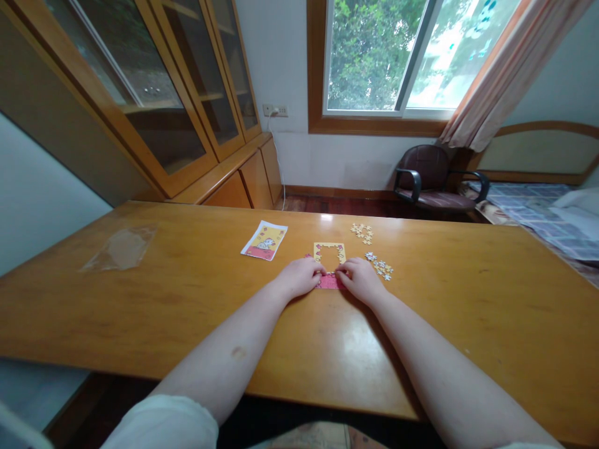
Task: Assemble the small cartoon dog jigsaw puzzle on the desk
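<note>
A partly joined jigsaw puzzle [331,282] lies flat on the table, with a yellow border around an open middle and a pink strip along the near side. My left hand [302,276] rests at its left side, fingers bent together and pressed on the lower left part. At the lower right, my right hand [361,279] has its fingers closed on the puzzle too. Whether a loose piece sits under either set of fingertips is hidden. To the left lies a picture card [264,241] showing a white animal on yellow and pink.
Loose puzzle pieces [384,269] lie right of my right hand, and another pile of yellowish pieces [362,233] is farther back. A clear plastic bag [124,248] lies on the left of the wooden table [187,299]. Beyond the table stand a cabinet [224,181] and a chair [428,174].
</note>
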Tool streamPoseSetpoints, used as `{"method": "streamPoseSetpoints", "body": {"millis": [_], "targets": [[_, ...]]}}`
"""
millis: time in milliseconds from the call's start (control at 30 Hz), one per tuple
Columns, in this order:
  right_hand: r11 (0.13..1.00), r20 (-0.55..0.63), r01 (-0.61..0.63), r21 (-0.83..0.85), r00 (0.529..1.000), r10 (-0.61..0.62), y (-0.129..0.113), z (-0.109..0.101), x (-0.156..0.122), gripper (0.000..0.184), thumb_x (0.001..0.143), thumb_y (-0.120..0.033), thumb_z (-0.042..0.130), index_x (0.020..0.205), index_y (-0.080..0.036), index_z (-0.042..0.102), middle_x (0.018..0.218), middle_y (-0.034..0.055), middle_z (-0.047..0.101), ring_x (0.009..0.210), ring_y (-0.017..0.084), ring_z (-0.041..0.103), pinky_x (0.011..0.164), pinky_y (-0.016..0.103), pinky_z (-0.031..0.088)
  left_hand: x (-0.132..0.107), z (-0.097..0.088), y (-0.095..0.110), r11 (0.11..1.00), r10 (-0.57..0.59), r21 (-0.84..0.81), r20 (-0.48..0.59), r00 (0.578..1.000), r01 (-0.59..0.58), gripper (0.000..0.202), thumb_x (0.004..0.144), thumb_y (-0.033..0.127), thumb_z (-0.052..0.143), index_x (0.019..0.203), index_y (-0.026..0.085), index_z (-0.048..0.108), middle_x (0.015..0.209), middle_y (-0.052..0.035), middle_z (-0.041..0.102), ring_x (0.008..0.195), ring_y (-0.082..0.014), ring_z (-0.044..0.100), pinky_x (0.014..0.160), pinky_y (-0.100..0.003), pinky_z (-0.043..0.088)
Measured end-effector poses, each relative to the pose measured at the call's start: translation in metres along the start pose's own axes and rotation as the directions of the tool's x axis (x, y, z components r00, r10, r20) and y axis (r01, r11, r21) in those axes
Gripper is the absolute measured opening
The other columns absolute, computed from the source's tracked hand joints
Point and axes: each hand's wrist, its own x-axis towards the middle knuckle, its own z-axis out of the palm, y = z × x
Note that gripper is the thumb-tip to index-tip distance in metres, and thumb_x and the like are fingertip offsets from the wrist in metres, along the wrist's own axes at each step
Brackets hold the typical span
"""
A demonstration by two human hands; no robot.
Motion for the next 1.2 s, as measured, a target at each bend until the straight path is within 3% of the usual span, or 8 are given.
{"method": "streamPoseSetpoints", "body": {"millis": [200, 433, 1033, 1200], "targets": [[1.000, -0.028, -0.014, 0.020, 1.000, 0.014, 0.0027, -0.0007, -0.0004, 0.023, 0.077, -0.010, 0.054, 0.083, -0.020, 0.074, 0.085, 0.0046, 0.071, 0.083, 0.019, 0.062, 0.082, 0.030, 0.045, -0.0005, -0.0005, 0.0011, 0.999, 0.001, 0.036, 0.015, 1.000, -0.002, 0.030, 0.083, 0.022, 0.049, 0.100, 0.026, 0.073, 0.102, -0.0032, 0.072, 0.094, -0.0198, 0.064, 0.083, -0.028, 0.049], [0.998, 0.016, 0.037, 0.042, 0.999, -0.037, 0.0042, -0.0004, -0.0005, 0.027, 0.076, -0.008, 0.052, 0.076, -0.022, 0.075, 0.085, 0.0041, 0.070, 0.082, 0.018, 0.061, 0.082, 0.030, 0.045, -0.0002, 0.0003, 0.0004, 0.999, 0.017, 0.046, 0.013, 1.000, -0.018, 0.030, 0.084, 0.022, 0.048, 0.101, 0.026, 0.073, 0.102, -0.0031, 0.072, 0.093, -0.0192, 0.065, 0.083, -0.028, 0.050], [0.998, 0.039, 0.030, 0.062, 0.999, -0.033, 0.0071, 0.0022, 0.0001, 0.031, 0.076, -0.005, 0.051, 0.078, -0.023, 0.077, 0.087, 0.0043, 0.069, 0.084, 0.018, 0.060, 0.084, 0.031, 0.044, -0.0007, 0.0023, -0.0018, 0.996, 0.078, 0.039, 0.025, 0.997, -0.078, 0.029, 0.086, 0.024, 0.047, 0.099, 0.026, 0.073, 0.099, -0.0032, 0.071, 0.093, -0.0196, 0.063, 0.082, -0.028, 0.049], [0.998, 0.030, 0.012, 0.069, 0.999, -0.014, 0.0087, 0.0012, 0.0008, 0.030, 0.075, -0.005, 0.051, 0.073, -0.022, 0.076, 0.084, 0.0039, 0.068, 0.084, 0.018, 0.060, 0.084, 0.030, 0.044, -0.0004, -0.0001, -0.0005, 0.997, -0.013, 0.074, -0.058, 0.998, 0.018, 0.031, 0.089, 0.024, 0.044, 0.105, 0.024, 0.070, 0.105, -0.0050, 0.069, 0.096, -0.0198, 0.064, 0.085, -0.029, 0.048]]}}
